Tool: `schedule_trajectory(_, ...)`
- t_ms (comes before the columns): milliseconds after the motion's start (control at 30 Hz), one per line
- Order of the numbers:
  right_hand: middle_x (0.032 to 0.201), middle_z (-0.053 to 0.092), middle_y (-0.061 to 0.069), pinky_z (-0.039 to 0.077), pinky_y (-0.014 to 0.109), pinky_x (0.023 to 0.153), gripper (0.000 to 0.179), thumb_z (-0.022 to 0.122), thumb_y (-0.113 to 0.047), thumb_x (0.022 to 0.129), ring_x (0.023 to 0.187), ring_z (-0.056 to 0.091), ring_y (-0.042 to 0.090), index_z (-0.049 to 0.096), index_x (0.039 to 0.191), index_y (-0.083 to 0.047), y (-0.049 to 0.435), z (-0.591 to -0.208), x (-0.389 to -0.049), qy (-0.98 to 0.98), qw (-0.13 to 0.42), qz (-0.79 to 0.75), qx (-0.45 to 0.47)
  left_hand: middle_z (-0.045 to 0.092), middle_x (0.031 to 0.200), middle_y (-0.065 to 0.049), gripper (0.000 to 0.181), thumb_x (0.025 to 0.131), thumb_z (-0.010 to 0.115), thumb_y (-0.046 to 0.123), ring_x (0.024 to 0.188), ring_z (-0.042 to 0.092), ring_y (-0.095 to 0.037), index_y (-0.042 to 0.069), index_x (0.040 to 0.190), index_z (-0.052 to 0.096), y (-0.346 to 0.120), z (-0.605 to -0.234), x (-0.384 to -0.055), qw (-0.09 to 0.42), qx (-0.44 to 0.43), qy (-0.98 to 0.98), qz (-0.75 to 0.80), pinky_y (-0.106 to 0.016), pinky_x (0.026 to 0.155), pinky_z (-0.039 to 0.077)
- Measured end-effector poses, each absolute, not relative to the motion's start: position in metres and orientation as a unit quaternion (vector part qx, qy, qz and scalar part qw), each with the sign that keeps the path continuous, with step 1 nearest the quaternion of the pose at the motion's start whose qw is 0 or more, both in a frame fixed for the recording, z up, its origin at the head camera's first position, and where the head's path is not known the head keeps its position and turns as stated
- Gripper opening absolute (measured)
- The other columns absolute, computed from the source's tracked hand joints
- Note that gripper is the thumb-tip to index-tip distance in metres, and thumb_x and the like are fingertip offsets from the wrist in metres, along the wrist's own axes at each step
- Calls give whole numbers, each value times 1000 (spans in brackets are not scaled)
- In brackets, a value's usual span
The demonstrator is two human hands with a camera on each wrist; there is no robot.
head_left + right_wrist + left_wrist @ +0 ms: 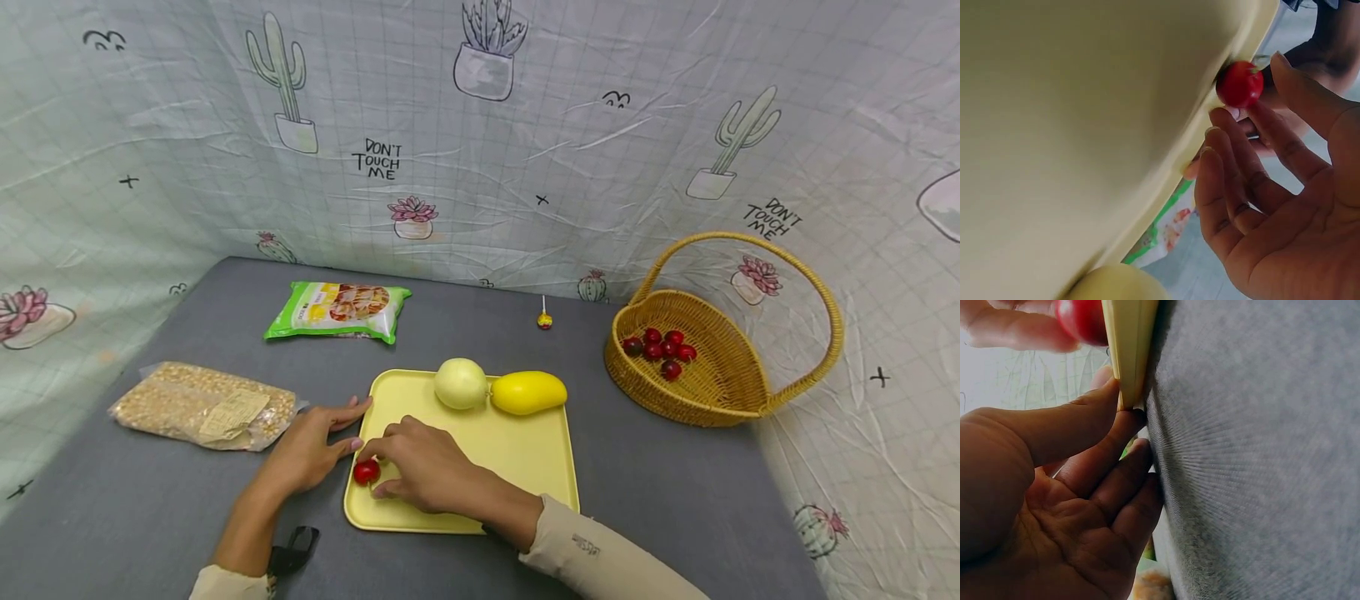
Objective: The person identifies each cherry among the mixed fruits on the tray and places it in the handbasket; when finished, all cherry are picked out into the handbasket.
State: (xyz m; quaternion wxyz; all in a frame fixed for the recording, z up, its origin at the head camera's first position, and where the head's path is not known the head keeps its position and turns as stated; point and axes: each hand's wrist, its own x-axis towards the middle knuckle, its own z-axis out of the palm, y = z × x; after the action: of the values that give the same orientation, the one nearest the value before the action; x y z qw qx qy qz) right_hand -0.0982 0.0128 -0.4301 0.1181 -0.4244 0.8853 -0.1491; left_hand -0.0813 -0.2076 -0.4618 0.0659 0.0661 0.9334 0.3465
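A red cherry (366, 472) with a short stem sits at the left edge of a yellow tray (517, 467). My right hand (427, 467) reaches over the tray; its index finger is at the cherry, while the thumb stands a little apart near the stem. In the right wrist view the cherry (1240, 84) lies close to the rim, by the fingertips. My left hand (307, 450) touches the tray's left side with thumb and fingertips, its fingers fairly straight. Toward the tray's back lie a pale green round fruit (461, 384) and a yellow mango-like fruit (528, 392).
A wicker basket (637, 387) with several cherries (653, 351) stands at the right. A lollipop (544, 320) and a green-edged food packet (337, 310) lie at the back. Left of the tray is a bag of corn kernels (180, 400). A black object (296, 550) lies beside my left wrist.
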Motion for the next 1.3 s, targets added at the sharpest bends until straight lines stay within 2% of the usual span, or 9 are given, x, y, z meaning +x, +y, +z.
schedule_trajectory(367, 98, 68, -14, 42, 16, 63, 28, 89, -41, 88, 86, 50, 2, 78, 113, -36, 8, -433, -95, 883, 109, -141, -435, 55, 153, -25, 62, 95, 78, 7, 143, 53, -48, 11, 154, 58, -207, -462, -81, 62, 71, 931, 352, -69, 113, 45)
schedule_trajectory(700, 90, 66, -17, 39, 16, 61, 24, 93, -31, 83, 82, 48, 1, 73, 97, -32, 9, -432, -91, 879, 109, -121, -448, 55, 153, -25, 62, 95, 78, 9, 142, 54, -48, 11, 154, 58, -207, -464, -80, 60, 70, 931, 352, -68, 112, 46)
schedule_trajectory(967, 91, 68, -19, 41, 16, 63, 26, 92, -28, 83, 84, 49, 1, 77, 104, -33, 19, -432, -93, 876, 122, -107, -454, 56, 153, -24, 63, 95, 78, 9, 142, 53, -48, 11, 154, 57, -207, -463, -80, 56, 74, 933, 348, -68, 112, 46)
schedule_trajectory(1300, 91, 66, -16, 40, 13, 66, 23, 88, -29, 85, 84, 50, 0, 77, 105, -30, 42, -428, -95, 866, 92, -121, -477, 55, 153, -24, 63, 95, 78, 10, 143, 52, -49, 11, 154, 57, -206, -461, -80, 61, 71, 935, 343, -68, 112, 45)
